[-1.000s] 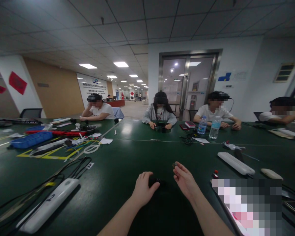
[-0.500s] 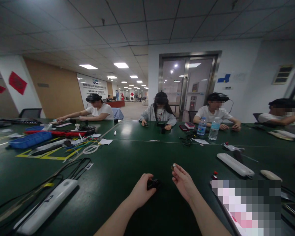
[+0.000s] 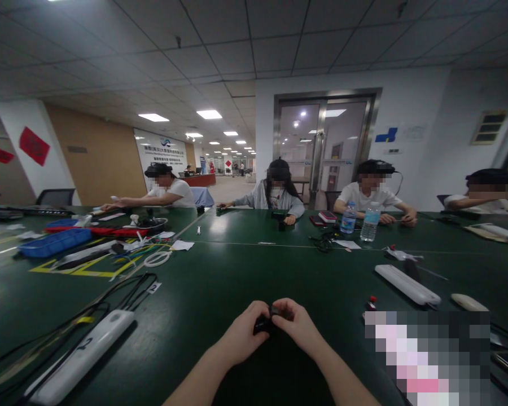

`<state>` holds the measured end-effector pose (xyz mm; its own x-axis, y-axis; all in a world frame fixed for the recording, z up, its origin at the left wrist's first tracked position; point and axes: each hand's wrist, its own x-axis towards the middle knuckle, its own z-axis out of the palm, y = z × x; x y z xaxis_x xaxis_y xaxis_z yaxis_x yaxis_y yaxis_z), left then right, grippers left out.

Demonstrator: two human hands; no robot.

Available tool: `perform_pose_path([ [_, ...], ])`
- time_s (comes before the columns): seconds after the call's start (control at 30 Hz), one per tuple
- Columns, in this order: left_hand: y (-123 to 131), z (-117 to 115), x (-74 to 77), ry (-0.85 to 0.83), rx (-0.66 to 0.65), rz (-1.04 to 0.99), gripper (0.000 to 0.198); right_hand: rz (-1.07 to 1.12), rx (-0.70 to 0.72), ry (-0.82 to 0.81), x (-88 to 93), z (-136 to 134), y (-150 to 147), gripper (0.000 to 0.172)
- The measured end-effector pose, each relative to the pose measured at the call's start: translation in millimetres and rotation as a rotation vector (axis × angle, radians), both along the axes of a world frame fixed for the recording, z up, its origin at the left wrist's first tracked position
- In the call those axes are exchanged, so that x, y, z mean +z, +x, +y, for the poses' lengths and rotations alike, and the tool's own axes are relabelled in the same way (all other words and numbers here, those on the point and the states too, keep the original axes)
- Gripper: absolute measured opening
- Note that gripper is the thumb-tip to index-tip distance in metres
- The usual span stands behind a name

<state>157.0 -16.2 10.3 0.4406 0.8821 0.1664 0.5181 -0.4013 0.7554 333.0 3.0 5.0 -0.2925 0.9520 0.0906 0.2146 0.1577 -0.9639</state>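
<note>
Both hands meet over the table (image 3: 220,276): left hand (image 3: 242,334) and right hand (image 3: 297,329) curl closed around one small black part (image 3: 263,324).

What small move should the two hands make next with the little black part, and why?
Probably press the right hand's fingertips down onto the small black part while the left hand steadies it. Both hands meet on it above the green table, fingertips touching its top. Its detail is too small to tell.

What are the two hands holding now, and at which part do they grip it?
The left hand holds a small black part at its left end, and the right hand pinches its top right. What the part is cannot be told.
</note>
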Motion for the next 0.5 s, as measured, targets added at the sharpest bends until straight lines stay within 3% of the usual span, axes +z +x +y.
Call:
perform_pose_path([
  [0.5, 0.2, 0.0, -2.6, -0.046, -0.031, -0.013, 0.026, -0.094, 0.078, 0.004, 4.6, -2.5, -0.5, 0.033],
])
